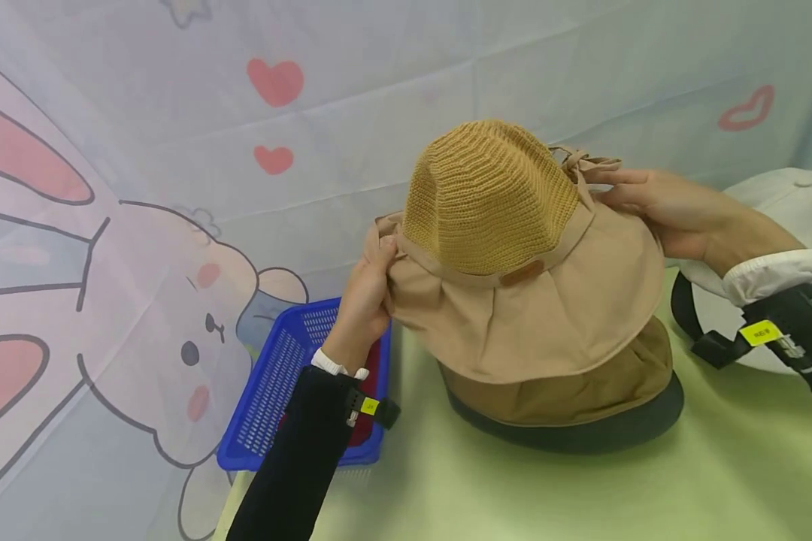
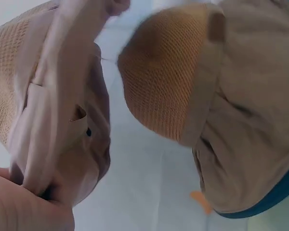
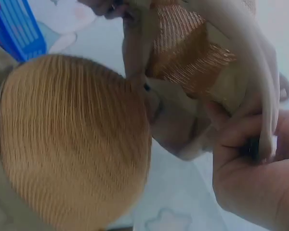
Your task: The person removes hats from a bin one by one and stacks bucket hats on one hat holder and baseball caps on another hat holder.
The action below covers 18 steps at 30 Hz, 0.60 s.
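With both hands I hold up a sun hat (image 1: pixel 507 300) that has a mustard knitted crown and a wide beige brim. My left hand (image 1: pixel 363 304) pinches its left edge, thumb on top. On the far side my right hand (image 1: pixel 690 214) grips the brim near a fabric bow (image 1: pixel 585 163); in the right wrist view its fingers (image 3: pixel 236 139) curl about the cloth. Beneath the held hat lies a second hat with a tan brim (image 1: pixel 582 394) and dark edge. Its knitted crown (image 2: pixel 164 72) shows in the left wrist view but is hidden in the head view.
A blue plastic basket (image 1: pixel 271 391) with something red inside stands at the left. At the right is a white hat (image 1: pixel 785 195) with a black strap, partly behind my right arm. A pale green cloth (image 1: pixel 514 496) covers the table, and a printed curtain (image 1: pixel 392 90) hangs behind.
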Available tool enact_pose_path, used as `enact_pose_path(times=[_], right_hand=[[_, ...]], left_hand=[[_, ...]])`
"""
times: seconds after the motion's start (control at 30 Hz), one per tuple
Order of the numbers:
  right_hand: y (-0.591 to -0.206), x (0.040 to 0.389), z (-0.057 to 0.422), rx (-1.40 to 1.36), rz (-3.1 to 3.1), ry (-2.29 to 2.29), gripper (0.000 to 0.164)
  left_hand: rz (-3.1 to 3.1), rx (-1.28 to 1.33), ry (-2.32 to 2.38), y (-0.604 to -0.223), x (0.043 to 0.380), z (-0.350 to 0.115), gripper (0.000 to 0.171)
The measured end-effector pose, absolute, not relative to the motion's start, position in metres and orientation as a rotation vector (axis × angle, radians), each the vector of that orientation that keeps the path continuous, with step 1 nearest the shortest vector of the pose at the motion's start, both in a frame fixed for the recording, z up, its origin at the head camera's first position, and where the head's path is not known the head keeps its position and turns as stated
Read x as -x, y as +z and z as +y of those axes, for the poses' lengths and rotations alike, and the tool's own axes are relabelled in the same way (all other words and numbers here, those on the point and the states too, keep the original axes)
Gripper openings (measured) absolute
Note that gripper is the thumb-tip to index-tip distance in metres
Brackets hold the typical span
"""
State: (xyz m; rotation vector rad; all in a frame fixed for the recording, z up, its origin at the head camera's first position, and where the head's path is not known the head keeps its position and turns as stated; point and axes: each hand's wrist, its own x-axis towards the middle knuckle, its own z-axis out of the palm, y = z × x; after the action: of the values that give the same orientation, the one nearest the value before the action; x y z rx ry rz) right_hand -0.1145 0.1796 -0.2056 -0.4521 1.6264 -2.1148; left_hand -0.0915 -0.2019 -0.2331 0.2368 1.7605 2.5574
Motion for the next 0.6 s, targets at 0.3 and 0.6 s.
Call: enact_pose_path(times=[0.3,0.6], right_hand=[[-0.239,0.123,0.218,0.609,1.577,-2.179,0.045],[-0.291,0.12,0.221,0.663,1.641,-2.045,0.048]], left_hand=[[2.196,-0.135,2.236,-0.243,0.097,-0.176,0.042],[2.508,0.03,2.01,-0.276,0.096,-0.182,0.043]])
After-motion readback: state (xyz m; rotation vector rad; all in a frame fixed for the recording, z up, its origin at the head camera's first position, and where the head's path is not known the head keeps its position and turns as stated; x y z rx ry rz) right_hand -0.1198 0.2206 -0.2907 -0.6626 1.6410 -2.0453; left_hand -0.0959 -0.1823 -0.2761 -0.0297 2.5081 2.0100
